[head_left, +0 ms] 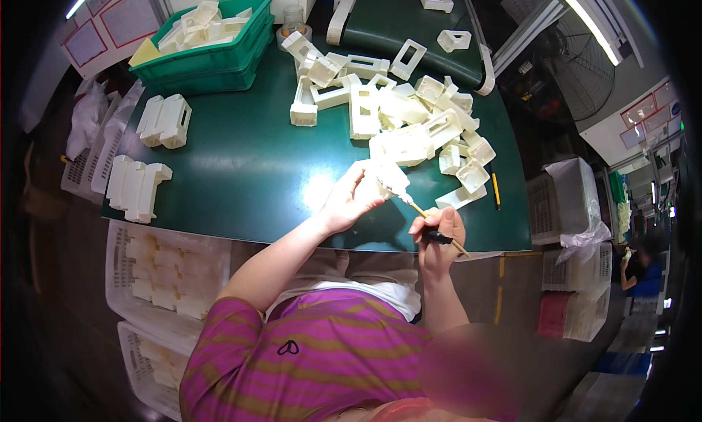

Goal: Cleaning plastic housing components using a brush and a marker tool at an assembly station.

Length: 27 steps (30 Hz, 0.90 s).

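My left hand [349, 199] holds a white plastic frame part [389, 178] just above the near edge of the green table [241, 166]. My right hand [436, 239] grips a thin wooden-handled tool [428, 216] with a dark clip; its tip touches the lower corner of the held part. Right behind the hands lies a heap of several white plastic parts [409, 122].
Two rows of stacked white parts [135, 188] [164, 120] stand at the table's left. A green crate [208, 46] with parts sits at the back left, and a conveyor belt [409, 20] carries more parts behind. A yellow pencil [496, 190] lies at right. White baskets [157, 276] sit by the floor.
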Each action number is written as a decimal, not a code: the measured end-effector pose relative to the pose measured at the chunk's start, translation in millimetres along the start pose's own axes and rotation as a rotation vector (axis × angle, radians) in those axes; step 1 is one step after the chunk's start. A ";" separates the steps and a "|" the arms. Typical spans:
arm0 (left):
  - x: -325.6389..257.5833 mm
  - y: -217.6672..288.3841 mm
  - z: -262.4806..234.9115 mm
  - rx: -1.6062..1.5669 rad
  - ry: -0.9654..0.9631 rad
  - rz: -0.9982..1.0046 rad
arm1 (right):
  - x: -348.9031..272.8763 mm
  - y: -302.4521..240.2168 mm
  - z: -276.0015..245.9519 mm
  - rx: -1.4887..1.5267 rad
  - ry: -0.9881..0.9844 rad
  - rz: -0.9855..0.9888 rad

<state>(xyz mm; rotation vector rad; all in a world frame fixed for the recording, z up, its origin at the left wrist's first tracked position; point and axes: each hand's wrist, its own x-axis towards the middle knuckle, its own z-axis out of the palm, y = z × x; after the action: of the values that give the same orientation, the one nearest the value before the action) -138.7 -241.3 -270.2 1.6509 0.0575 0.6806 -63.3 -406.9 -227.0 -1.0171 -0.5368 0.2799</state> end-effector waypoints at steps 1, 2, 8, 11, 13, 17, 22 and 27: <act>-0.6 -0.7 0.5 -0.069 0.020 0.004 | 1.0 -1.3 1.6 -0.011 -0.031 0.098; -1.2 -0.1 -0.8 -0.069 0.015 0.005 | 7.5 2.2 -1.7 -0.026 0.008 0.090; 4.1 1.5 -2.0 -0.098 -0.020 -0.111 | 12.4 16.9 -6.4 0.056 0.134 -0.041; 9.9 4.3 -10.7 -0.942 -0.016 -0.390 | 12.6 18.0 -17.0 0.234 0.224 0.034; 10.3 5.8 -19.9 -1.294 -0.045 -0.458 | 9.0 17.2 -19.1 0.239 0.174 0.052; -2.1 -48.3 -33.4 -1.275 0.115 -0.425 | -1.3 24.4 -7.2 0.203 0.128 0.152; 12.1 -9.4 -23.4 -1.447 0.291 -0.424 | -13.0 34.3 -1.9 0.172 0.047 0.232; 9.7 -15.1 -25.4 -1.375 0.244 -0.345 | -17.7 36.4 11.9 0.191 0.012 0.299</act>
<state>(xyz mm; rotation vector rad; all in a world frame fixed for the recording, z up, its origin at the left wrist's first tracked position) -137.3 -211.6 -279.3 0.2220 0.0319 0.4461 -83.8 -387.9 -258.7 -0.9108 -0.3385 0.5795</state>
